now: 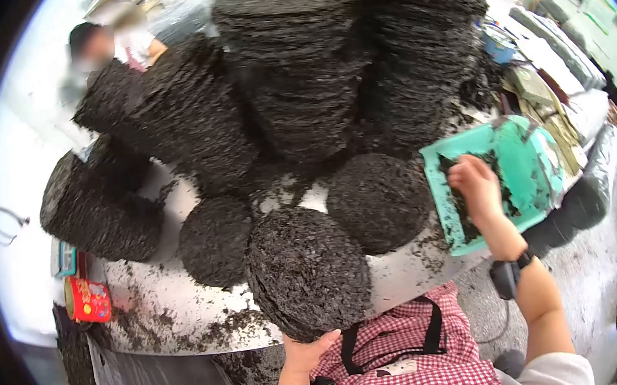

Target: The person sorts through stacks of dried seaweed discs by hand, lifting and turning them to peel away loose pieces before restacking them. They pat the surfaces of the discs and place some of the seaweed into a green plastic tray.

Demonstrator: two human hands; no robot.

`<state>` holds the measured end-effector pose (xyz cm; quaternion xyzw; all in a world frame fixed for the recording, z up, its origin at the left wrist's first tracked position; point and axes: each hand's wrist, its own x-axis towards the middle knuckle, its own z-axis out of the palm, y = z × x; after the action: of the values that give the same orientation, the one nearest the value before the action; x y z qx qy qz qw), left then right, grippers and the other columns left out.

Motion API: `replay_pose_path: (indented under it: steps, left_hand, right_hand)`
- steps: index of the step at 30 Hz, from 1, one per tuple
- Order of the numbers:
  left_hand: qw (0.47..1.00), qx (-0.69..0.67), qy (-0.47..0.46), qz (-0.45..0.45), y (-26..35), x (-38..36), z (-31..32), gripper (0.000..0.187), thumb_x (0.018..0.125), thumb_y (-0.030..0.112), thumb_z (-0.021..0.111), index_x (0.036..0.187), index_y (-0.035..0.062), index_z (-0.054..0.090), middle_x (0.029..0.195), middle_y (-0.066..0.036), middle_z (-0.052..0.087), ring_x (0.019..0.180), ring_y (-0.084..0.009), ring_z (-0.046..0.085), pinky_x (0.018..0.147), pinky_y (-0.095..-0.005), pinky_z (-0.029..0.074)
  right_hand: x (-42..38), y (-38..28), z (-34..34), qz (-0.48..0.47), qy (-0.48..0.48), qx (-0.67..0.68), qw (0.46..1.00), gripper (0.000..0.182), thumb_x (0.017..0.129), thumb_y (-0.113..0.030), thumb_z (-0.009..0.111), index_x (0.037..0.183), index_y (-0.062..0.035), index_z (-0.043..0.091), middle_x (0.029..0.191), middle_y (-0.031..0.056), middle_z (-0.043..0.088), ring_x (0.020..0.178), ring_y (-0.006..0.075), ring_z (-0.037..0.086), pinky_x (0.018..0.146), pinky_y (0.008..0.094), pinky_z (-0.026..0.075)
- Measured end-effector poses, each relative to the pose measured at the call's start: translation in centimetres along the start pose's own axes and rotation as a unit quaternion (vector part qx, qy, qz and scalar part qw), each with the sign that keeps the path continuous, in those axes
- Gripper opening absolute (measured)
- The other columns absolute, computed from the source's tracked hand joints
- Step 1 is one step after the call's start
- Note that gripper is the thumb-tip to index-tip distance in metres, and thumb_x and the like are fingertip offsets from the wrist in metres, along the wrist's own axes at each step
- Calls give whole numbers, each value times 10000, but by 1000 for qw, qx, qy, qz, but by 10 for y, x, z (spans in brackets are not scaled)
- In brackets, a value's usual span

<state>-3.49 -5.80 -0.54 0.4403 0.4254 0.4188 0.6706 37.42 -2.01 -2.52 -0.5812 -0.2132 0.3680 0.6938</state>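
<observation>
My left hand (307, 352) holds a round, dark, flaky disc stack (308, 270) from below, at the table's front edge. To the right, my right hand (476, 185) reaches into a green plastic basket (437, 202) with dark loose flakes (468, 225) inside; its fingers are bent down at the flakes, and what they pinch, if anything, is hidden. Two more dark round discs lie behind the held one, one on the left (217, 242) and one on the right (378, 202).
Tall stacks of dark discs (296, 67) rise at the back, with leaning stacks (102, 205) to the left. A red can (90, 299) sits at the table's left edge. Scattered flakes cover the white table (131, 284). Another person (135, 47) is behind the stacks.
</observation>
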Motion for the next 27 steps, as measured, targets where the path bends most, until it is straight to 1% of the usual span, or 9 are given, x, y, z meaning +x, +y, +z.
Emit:
replay_pose_path:
  steps: [4,5,8,12,14,16,19,22,27]
  left_hand:
    - [989,-139,41,14,-6,2,-17,714,652,75,822,1257,15,446,1177,-82,547,1070,-219,549,928,-380,460]
    - [981,-193,21,23,-1,3,-15,703,666,74,809,1266,33,445,1177,-77,548,1069,-227,551,925,-384,465]
    - [980,-195,32,16,-4,2,-21,694,659,58,804,1258,25,453,1168,-85,554,1061,-232,557,918,-384,469]
    - [997,44,61,4,7,1,-5,665,652,88,822,1204,-32,471,1142,-114,572,1029,-236,575,895,-370,475]
    - [992,106,41,51,-2,4,0,733,643,120,838,1223,-41,419,1162,-150,551,1048,-239,558,908,-372,462]
    - [988,121,48,81,-8,2,4,682,641,13,794,1231,-31,454,1177,-119,555,1051,-223,563,915,-368,465]
    - [989,108,13,104,-12,-1,6,889,631,101,837,1309,-31,278,1244,-157,467,1096,-246,522,947,-375,441]
    - [999,32,14,15,-6,-7,-1,897,632,90,832,1315,-32,264,1252,-156,465,1104,-243,520,954,-366,443]
    - [997,23,58,45,-1,-8,3,746,641,24,802,1265,-25,396,1192,-139,529,1067,-238,547,932,-370,464]
  right_hand:
    - [-2,1,-30,69,133,204,967,601,948,-194,476,1391,77,175,1380,225,375,1308,317,365,1077,382,347]
    - [-7,4,-29,66,131,177,973,592,943,-210,494,1391,51,206,1318,204,456,1241,295,446,1055,368,369]
    - [-42,-7,5,57,-21,51,997,576,929,-245,529,1375,11,268,1266,179,513,1174,274,498,1019,352,397]
    - [-114,-28,76,29,-249,-131,959,564,866,-284,632,1304,-28,385,1276,169,504,1173,259,495,971,381,426]
    - [-144,-15,96,-166,-365,-214,891,637,803,-285,706,1289,-25,388,1376,197,383,1258,307,413,1004,413,394]
    - [-164,-23,122,-244,-453,-258,818,693,727,-262,767,1254,-9,396,1435,220,260,1333,376,290,1048,448,344]
    - [-168,-17,137,-306,-476,-321,759,599,684,-225,772,1132,-8,439,1415,221,294,1368,398,203,1087,464,284]
    - [-164,-22,136,-136,-553,-272,776,528,719,-196,741,1127,-23,454,1438,191,301,1297,352,368,993,412,400]
    - [-165,-27,134,-144,-507,-260,809,473,833,-96,595,1266,-26,421,1359,190,440,1215,317,484,971,371,422]
